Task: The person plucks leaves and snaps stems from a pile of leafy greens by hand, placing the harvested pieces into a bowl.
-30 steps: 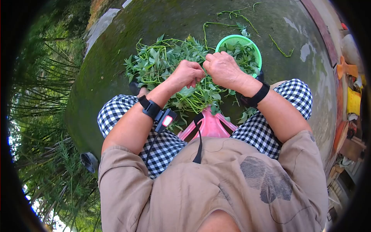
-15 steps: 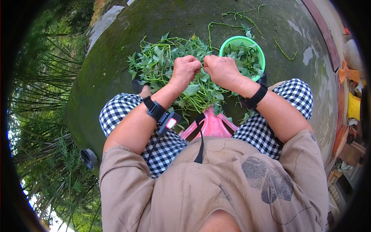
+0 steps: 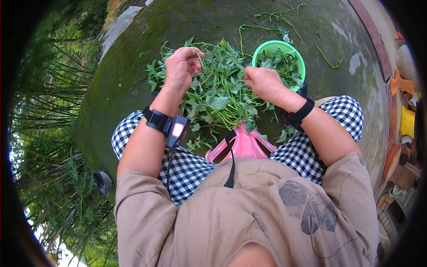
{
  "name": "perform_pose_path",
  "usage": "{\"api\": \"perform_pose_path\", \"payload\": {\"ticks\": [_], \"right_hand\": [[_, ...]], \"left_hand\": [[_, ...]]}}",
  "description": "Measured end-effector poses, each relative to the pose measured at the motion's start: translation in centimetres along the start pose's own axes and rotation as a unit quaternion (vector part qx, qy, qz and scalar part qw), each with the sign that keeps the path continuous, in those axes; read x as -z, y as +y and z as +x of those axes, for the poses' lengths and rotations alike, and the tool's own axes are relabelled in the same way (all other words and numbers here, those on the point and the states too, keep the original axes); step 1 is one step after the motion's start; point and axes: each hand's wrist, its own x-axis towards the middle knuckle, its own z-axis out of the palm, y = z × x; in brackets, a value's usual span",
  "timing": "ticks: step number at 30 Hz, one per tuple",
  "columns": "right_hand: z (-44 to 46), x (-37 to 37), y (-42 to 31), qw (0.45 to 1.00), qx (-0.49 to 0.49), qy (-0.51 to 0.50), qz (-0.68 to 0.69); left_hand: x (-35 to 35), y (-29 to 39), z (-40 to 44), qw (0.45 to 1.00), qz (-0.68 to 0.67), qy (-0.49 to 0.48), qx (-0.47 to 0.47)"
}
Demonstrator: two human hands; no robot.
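Observation:
A heap of leafy green vines (image 3: 227,84) lies on the ground between my knees. My left hand (image 3: 180,71) is over the heap's left side, its fingers curled around a pale green vine stem (image 3: 199,58). At the heap's right edge, my right hand (image 3: 267,83) is closed in a pinch. A thin stem runs from its fingertips up and left across the leaves; whether it joins the left hand's stem I cannot tell. Just beyond the right hand stands a bright green basket (image 3: 304,66) with picked leaves (image 3: 284,62) inside.
Loose vine stems (image 3: 328,57) lie on the mossy concrete (image 3: 320,26) past the basket. A pink plastic stool (image 3: 244,142) shows between my checked trouser legs. Dense plants (image 3: 53,111) border the left side, with a dark round container (image 3: 102,182) near them. Assorted household items line the right.
My hands were close together over the heap and are now apart. The left hand moved up and left; the right shifted slightly right.

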Motion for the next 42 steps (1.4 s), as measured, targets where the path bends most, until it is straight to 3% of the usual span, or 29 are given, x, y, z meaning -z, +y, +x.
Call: {"api": "perform_pose_path", "payload": {"ticks": [3, 8, 15, 35, 42], "right_hand": [[0.1, 0.3, 1.4, 0.998, 0.003, 0.018, 0.052], [0.2, 0.4, 1.9, 0.984, 0.080, 0.057, 0.148], [0.5, 0.5, 1.1, 0.975, 0.087, 0.063, 0.192], [0.7, -0.3, 0.4, 0.929, 0.078, 0.088, 0.351], [0.2, 1.0, -0.4, 0.868, -0.030, 0.062, 0.491]], "left_hand": [[0.7, 0.5, 0.6, 0.994, -0.006, -0.095, 0.053], [-1.5, -2.7, -1.1, 0.964, 0.086, -0.159, 0.196], [-3.8, -2.9, -2.0, 0.947, 0.179, -0.180, 0.195], [-4.0, -3.6, -2.1, 0.952, 0.141, -0.186, 0.198], [-4.3, -3.8, -2.4, 0.951, 0.174, -0.180, 0.183]]}}
